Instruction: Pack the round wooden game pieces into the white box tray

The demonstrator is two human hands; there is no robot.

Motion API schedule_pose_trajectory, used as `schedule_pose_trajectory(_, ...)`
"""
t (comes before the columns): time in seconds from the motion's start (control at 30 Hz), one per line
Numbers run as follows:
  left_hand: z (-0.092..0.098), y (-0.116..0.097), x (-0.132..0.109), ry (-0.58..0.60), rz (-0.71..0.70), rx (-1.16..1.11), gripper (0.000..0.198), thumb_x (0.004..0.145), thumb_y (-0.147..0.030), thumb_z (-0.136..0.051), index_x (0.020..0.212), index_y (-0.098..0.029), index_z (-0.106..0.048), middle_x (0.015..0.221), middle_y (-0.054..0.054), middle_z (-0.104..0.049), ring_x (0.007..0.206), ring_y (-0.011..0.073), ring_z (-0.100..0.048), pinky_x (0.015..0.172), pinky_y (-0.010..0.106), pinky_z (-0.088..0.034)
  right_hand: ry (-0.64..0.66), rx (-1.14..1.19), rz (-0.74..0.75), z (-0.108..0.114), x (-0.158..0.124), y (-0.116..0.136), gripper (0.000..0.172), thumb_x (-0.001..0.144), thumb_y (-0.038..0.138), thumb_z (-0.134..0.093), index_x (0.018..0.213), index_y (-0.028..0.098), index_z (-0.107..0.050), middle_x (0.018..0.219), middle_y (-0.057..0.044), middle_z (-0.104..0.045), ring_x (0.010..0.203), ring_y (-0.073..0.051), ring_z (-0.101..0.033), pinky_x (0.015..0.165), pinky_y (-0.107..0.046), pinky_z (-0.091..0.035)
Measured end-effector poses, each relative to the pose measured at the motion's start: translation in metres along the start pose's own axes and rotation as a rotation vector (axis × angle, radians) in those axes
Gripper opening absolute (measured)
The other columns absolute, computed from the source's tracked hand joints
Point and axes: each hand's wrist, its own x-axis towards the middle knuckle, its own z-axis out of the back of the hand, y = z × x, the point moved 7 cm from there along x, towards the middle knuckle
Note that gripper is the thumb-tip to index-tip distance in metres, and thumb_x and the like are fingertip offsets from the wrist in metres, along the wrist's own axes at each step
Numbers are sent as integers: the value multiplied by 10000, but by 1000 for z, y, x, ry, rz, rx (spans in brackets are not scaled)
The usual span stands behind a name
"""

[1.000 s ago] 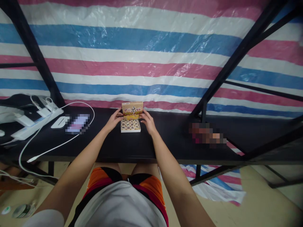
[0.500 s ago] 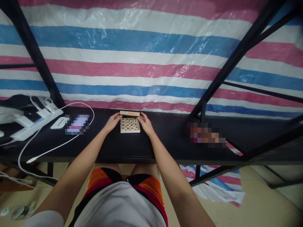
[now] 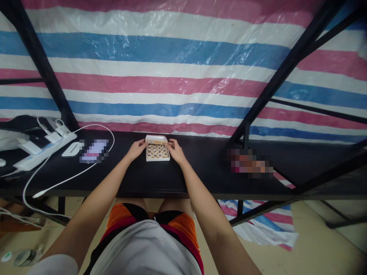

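- The white box tray (image 3: 157, 159) lies nearer the table's (image 3: 155, 179) far edge than its near one, front wall parallel to the near edge; round pieces (image 3: 157, 150) fill it in rows.
- The lid (image 3: 156, 139), its long side running left to right, tilts behind the tray, pale inside showing.
- Left hand (image 3: 137, 148) and right hand (image 3: 175, 150), fingers partly bent, grasp the lid's opposite ends.
- Bare tabletop spreads right and toward the near edge; a white cable (image 3: 70, 178) lies well left.
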Motion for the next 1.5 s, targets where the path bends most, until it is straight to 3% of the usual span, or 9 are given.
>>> schedule_pose_trajectory(0.13,2,14,3,-51,75,-80,555,771,-423,-588,1237,-132,-508,1009,93,-704,1029,245,-621,960,373,-410,5,3,-35,1,-3,3,351,806,482,-557,1059,240,-543,1098,-56,-664,1065,-194,-596,974,-382,-404)
schedule_pose_trajectory(0.3,-1,18,3,-32,64,-111,503,766,-435,-589,1166,-136,-529,1035,117,-689,1024,235,-623,960,377,-419,53,-51,-71,1,-5,4,299,856,486,-456,948,252,-619,1033,-17,-678,1031,-205,-591,978,-391,-393)
schedule_pose_trajectory(0.47,-2,17,4,-16,59,-58,542,758,-455,-596,1174,-109,-571,1094,137,-662,1052,250,-603,975,377,-414,56,-57,-14,0,-3,7,364,852,513,-474,1013,253,-672,1233,-36,-606,1196,-211,-508,1069,-373,-311)
schedule_pose_trajectory(0.77,-4,11,4,19,13,40,474,795,-471,-558,1122,-144,-656,1095,106,-670,1027,267,-604,969,387,-412,69,-126,1,-4,-1,4,502,845,558,-487,1196,226,-621,1329,-75,-540,1281,-223,-441,1115,-389,-259)
schedule_pose_trajectory(1.03,-6,13,8,27,-21,69,493,806,-461,-538,1184,-156,-624,1110,104,-658,1014,252,-605,942,374,-428,88,-149,16,-8,1,0,544,856,567,-464,1262,224,-578,1352,-77,-519,1292,-227,-426,1121,-393,-251)
schedule_pose_trajectory(1.5,-3,17,17,-10,-23,301,466,837,-513,-469,1047,-170,-705,945,94,-675,926,278,-600,863,351,-434,93,-182,32,-13,9,-4,594,873,584,-411,1339,227,-502,1349,-60,-527,1296,-238,-420,1120,-407,-239)
